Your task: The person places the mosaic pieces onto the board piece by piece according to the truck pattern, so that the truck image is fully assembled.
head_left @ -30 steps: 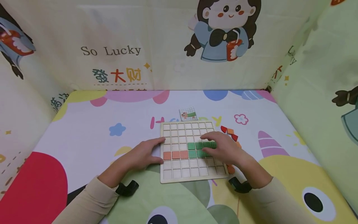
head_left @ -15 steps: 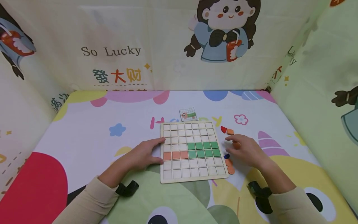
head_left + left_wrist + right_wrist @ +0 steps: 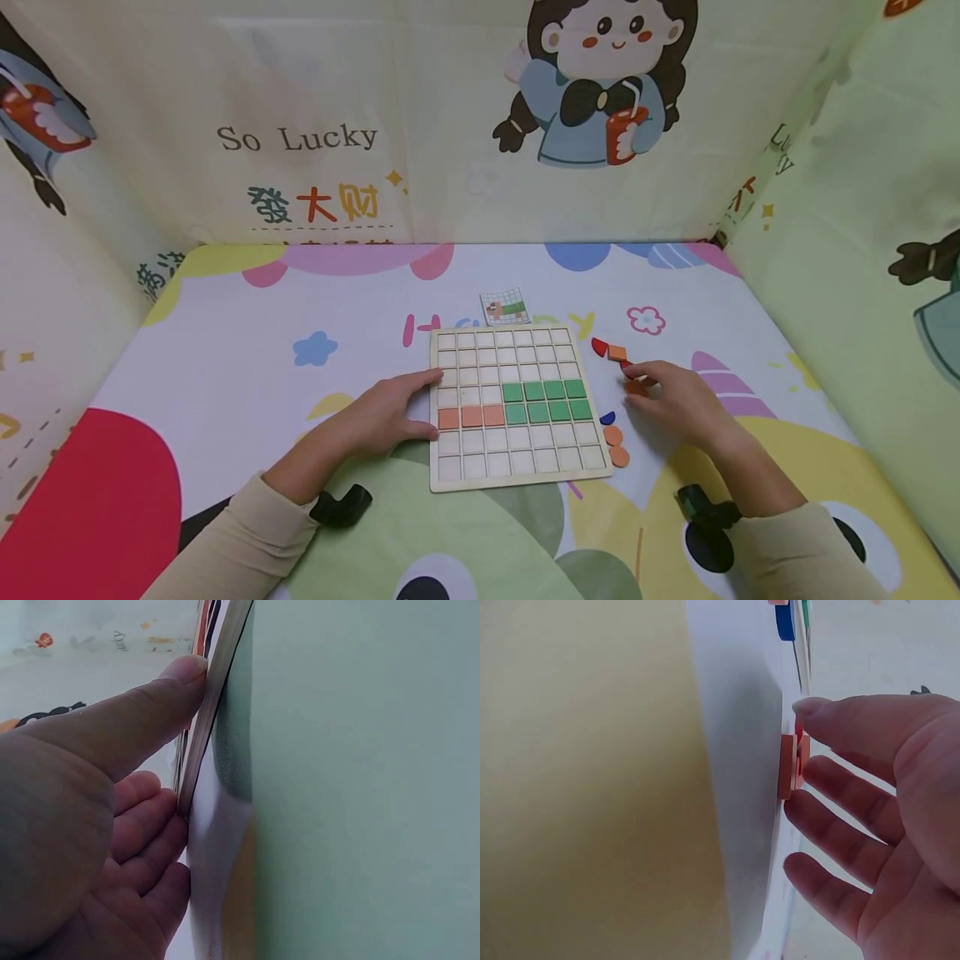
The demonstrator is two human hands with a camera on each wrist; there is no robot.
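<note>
A wooden grid board lies on the table, with a row of orange-red squares and two rows of green squares in its cells. My left hand rests at the board's left edge, thumb and fingertips touching its side, as the left wrist view shows too. Right of the board, my right hand reaches down over the loose pieces, fingers slightly bent. Its fingertips are right at an orange piece, partly hidden in the head view, and a red piece. The thumb stands apart from the other fingers.
Beside the board's right edge lie a red quarter-round piece, an orange square, a blue half-round piece and two orange discs. A small pattern card lies behind the board. Printed cloth walls surround the table.
My right hand has moved off the green squares, rightward to the loose pieces, uncovering the board's right side. The left hand has stayed at the board's edge.
</note>
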